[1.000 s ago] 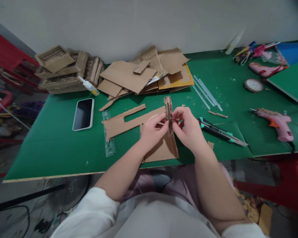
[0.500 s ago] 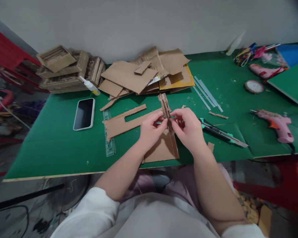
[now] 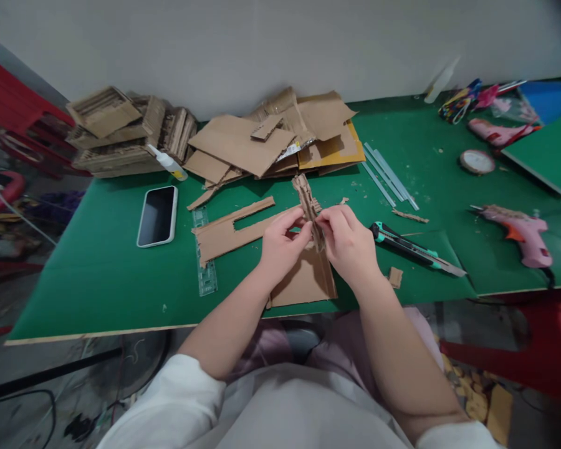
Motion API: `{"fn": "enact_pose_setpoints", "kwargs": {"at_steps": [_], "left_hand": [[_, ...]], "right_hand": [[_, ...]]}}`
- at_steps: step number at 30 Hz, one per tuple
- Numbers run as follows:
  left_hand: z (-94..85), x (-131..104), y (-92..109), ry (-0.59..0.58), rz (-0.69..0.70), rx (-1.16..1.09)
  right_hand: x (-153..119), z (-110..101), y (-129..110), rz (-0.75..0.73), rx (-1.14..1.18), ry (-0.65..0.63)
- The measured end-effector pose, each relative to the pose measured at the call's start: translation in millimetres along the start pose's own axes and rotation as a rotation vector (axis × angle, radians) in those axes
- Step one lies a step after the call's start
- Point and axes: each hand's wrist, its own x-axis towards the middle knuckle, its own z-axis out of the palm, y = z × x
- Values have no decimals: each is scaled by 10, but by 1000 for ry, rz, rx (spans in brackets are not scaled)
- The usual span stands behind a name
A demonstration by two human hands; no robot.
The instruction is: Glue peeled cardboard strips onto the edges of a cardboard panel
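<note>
Strip: ridged brown cardboard [image 3: 303,190], layered and ragged-edged, right between the two hands, above the worktop [image 3: 107,280].
Left hand [image 3: 283,240]: fingers nearly closed, pinching the strip's left side.
Right hand [image 3: 351,242]: fingers bunched together, gripping its right side.
Sheet: flat, smooth cardboard [image 3: 303,280] just below the hands, partly covered by them.
Notched piece: long-armed cardboard [image 3: 219,234] with a narrow slot, lying across the clear ruler [image 3: 208,280].
Trays: rough, shallow, open-topped cardboard forms [image 3: 105,118], stacked at the back left; contents can't be made out.
Bottle: white plastic with a pointed nozzle [image 3: 171,166], tilted against the stack, its yellow label too small to read.
Sticker: white, printed [image 3: 288,150], among the cardboard scraps, unreadable.
Knife: black and teal [image 3: 409,244], metal blade showing, near the right hand.
Sticks: slim, translucent [image 3: 387,178], lying loosely side by side.
</note>
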Motion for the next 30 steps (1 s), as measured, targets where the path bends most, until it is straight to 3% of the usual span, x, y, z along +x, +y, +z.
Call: {"fn": "enact_pose_setpoints", "kwargs": {"at_steps": [7,17,22,30], "left_hand": [[-26,-2,-27,-30,7,18],[-27,13,-10,-50,68,51],[-17,10,-4,-26,95,79],[-6,7,9,24,50,65]], "right_hand": [[-17,1,21,-28,129,43],[-32,48,63,-106,-4,94],[-24,65,42,-67,-63,114],[-18,69,38,-82,-56,92]]}}
